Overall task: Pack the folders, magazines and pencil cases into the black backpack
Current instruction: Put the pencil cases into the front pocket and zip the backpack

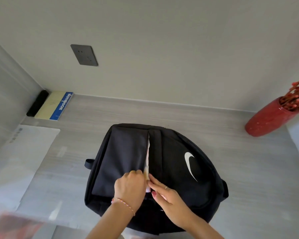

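Observation:
The black backpack (179, 163) with a white swoosh lies on the grey table, its main opening a narrow slit running down the middle. White and pale pink paper edges (147, 163) show inside the slit. My left hand (129, 188) is closed on the left edge of the opening at its near end. My right hand (169, 195) sits beside it, fingers pinched at the right edge of the same slit, touching the paper. A black pencil case (37, 102) and a notebook (56, 105) with a blue spine lie at the far left by the wall.
A translucent plastic folder (24, 161) lies flat on the left of the table. A red vase (267, 118) with red berry branches stands at the far right. A dark wall socket (84, 55) sits on the back wall. A blurred red thing is at the bottom left corner.

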